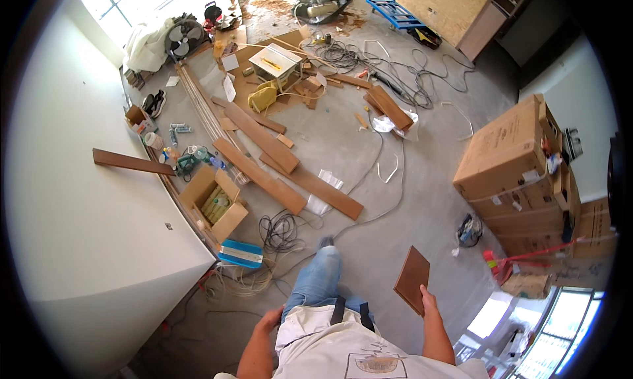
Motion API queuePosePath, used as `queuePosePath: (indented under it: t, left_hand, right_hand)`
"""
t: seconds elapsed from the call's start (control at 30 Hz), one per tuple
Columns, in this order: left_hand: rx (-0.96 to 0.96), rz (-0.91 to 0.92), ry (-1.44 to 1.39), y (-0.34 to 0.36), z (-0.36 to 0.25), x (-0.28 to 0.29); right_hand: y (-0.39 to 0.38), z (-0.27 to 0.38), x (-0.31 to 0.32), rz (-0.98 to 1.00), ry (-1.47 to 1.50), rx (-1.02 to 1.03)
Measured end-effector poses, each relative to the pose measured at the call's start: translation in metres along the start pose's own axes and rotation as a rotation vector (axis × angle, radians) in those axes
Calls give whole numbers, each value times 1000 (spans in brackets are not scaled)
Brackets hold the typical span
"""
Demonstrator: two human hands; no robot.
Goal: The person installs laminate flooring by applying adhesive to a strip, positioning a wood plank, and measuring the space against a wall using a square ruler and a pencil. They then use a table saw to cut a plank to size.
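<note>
My right hand (428, 302) grips the near edge of a short brown wooden board (412, 277), held out to my right at about waist height. My left hand (269, 320) hangs beside my left thigh with its fingers loosely curled and nothing in it. I stand on a grey concrete floor (422, 201), one leg in blue jeans stepping forward. Ahead on the floor lie three long brown planks (264, 176) side by side.
A white wall (79, 201) runs along my left, with a plank leaning on it. An open cardboard box (212, 204), a blue box (241, 253) and coiled cables (280, 232) lie near its base. Stacked large cartons (521, 161) stand at right. A table saw (277, 62) sits farther ahead.
</note>
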State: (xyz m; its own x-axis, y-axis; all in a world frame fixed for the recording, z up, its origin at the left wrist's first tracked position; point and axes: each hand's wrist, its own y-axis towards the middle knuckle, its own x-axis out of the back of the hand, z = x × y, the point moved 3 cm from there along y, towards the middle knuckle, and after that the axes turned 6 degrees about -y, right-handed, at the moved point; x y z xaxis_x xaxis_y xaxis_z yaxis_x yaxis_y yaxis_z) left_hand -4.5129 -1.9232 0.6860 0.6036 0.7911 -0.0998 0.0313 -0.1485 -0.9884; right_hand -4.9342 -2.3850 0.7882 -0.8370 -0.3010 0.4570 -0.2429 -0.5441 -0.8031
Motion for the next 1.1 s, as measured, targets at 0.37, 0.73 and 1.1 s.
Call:
queuePosePath:
  t: [0.37,0.73,1.1]
  left_hand:
    - [-552,-457,732,84,-213,-222]
    - [-553,-497,-444,80,-319,-323]
    - [-198,-475,-636,111,-330,-558]
  right_hand:
    - [104,145,38,245,-27,-214]
    - [259,416,60,348,-329,-304]
    - [428,757,-8,270,-583,217]
